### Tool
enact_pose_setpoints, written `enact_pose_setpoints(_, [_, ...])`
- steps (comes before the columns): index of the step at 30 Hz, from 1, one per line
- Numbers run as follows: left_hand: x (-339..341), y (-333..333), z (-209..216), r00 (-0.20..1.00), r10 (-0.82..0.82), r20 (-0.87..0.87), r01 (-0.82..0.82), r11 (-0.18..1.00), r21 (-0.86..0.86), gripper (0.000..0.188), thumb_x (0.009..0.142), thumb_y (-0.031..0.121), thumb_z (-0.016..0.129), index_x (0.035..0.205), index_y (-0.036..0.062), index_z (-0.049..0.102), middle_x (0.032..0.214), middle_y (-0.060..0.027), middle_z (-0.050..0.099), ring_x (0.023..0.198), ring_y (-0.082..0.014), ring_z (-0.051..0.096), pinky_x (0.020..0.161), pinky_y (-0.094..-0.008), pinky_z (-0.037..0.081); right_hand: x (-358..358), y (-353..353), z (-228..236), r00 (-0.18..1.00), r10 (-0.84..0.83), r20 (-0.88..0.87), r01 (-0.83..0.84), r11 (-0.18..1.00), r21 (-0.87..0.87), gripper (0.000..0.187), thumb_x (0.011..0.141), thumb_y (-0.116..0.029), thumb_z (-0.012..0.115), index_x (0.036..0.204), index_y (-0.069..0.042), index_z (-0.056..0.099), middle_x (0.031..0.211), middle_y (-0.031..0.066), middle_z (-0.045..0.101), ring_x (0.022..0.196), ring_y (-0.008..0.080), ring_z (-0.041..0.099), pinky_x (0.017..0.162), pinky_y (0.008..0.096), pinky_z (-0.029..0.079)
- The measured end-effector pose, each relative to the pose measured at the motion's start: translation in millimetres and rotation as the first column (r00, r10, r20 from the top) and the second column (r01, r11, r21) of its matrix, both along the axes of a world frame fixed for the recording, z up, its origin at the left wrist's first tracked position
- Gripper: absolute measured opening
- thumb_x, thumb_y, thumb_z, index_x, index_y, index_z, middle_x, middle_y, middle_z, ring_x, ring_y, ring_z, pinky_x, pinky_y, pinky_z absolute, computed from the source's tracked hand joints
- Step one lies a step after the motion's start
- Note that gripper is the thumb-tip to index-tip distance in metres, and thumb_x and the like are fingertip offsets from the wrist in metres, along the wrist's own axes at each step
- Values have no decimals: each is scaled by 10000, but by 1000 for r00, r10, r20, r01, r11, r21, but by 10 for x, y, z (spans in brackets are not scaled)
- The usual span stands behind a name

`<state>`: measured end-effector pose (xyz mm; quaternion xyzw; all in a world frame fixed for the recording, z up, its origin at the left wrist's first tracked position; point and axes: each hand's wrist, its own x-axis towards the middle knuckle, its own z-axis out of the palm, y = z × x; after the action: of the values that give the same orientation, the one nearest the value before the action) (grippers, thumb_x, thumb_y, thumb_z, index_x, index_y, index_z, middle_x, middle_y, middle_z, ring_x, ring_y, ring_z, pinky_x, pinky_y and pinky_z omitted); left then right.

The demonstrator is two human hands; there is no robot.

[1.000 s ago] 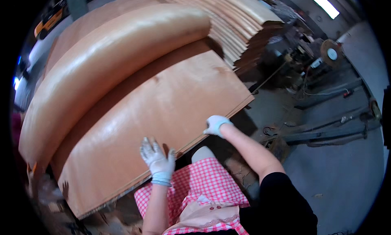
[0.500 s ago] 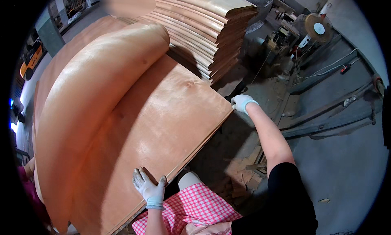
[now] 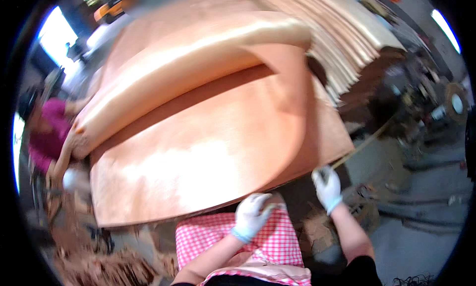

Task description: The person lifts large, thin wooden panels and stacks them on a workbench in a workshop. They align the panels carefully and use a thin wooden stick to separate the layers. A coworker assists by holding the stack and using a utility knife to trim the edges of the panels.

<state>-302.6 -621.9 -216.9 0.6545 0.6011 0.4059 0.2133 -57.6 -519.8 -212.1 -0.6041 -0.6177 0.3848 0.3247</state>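
A broad, thin sheet of reddish wood veneer (image 3: pixel 163 172) lies before me, its right side curling up and leftward over another sheet (image 3: pixel 329 132) below. My left hand (image 3: pixel 252 216), in a white glove, is at the near edge of the veneer; its fingers are bent and somewhat apart, with nothing visible in them. Farther right, my right hand (image 3: pixel 327 188), also gloved, is beside the lower sheet's near edge with loosely curled fingers and no visible object. Both hands are blurred. Across the far side runs a large rolled fold of veneer (image 3: pixel 198 58).
At the left a co-worker in a magenta top (image 3: pixel 53 132) has hands at the end of the rolled fold. A stack of folded veneer sheets (image 3: pixel 342 33) stands at the far right. Machinery (image 3: pixel 421 92) is beyond it. Wood scraps (image 3: pixel 104 266) lie on the floor at lower left.
My view has swung left. My right hand has left the sheet's corner and come nearer; my left hand has come off the top surface to the edge. The top sheet's right side has curled up.
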Motion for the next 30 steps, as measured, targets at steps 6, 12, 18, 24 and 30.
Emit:
enact_pose_setpoints(6, [-326, -361, 242, 909, 73, 410, -95, 995, 33, 219, 718, 88, 727, 910, 9, 659, 872, -140, 630, 788, -267, 636, 691, -329, 521, -1372, -1032, 337, 805, 389, -448, -437, 899, -4, 191, 895, -175, 662, 967, -15, 588, 1323, 210, 500, 1169, 223, 516, 987, 341, 405])
enact_pose_setpoints(12, [-1524, -960, 129, 412, 470, 781, -471, 843, -259, 81, 798, -48, 668, 800, 24, 632, 799, -44, 658, 739, -120, 616, 684, -262, 511, -1999, -943, 594, 864, 498, -71, -501, 865, -29, 272, 867, -155, 661, 1055, 36, 616, 982, 145, 679, 920, 228, 650, 873, 332, 500])
enact_pose_setpoints(18, [-4556, -2566, -540, 70, 960, 271, -975, 123, -185, 80, 741, -12, 687, 814, 19, 694, 758, 11, 642, 699, -94, 555, 662, -274, 483, -1221, -75, 343, 691, 604, 398, -564, 794, -226, 206, 853, -161, 638, 921, 33, 662, 849, 146, 675, 805, 233, 649, 764, 346, 506])
enact_pose_setpoints(24, [-5645, -2920, -534, -8, 998, 62, -963, 9, -270, 108, 763, 56, 716, 864, 20, 703, 754, -39, 662, 659, -125, 573, 612, -289, 484, -452, 458, 273, 605, 450, 657, -396, 886, -242, 244, 815, -202, 659, 873, 35, 678, 752, 148, 669, 672, 216, 625, 649, 353, 495])
enact_pose_setpoints(30, [-5641, -2672, -822, 63, 992, 107, -895, 103, -434, 152, 788, 67, 684, 931, 16, 682, 826, -47, 659, 709, -160, 570, 676, -327, 492, -606, 478, 160, 467, 434, 770, -264, 900, -346, 458, 725, -386, 707, 924, 27, 698, 919, 248, 673, 866, 346, 672, 758, 420, 511])
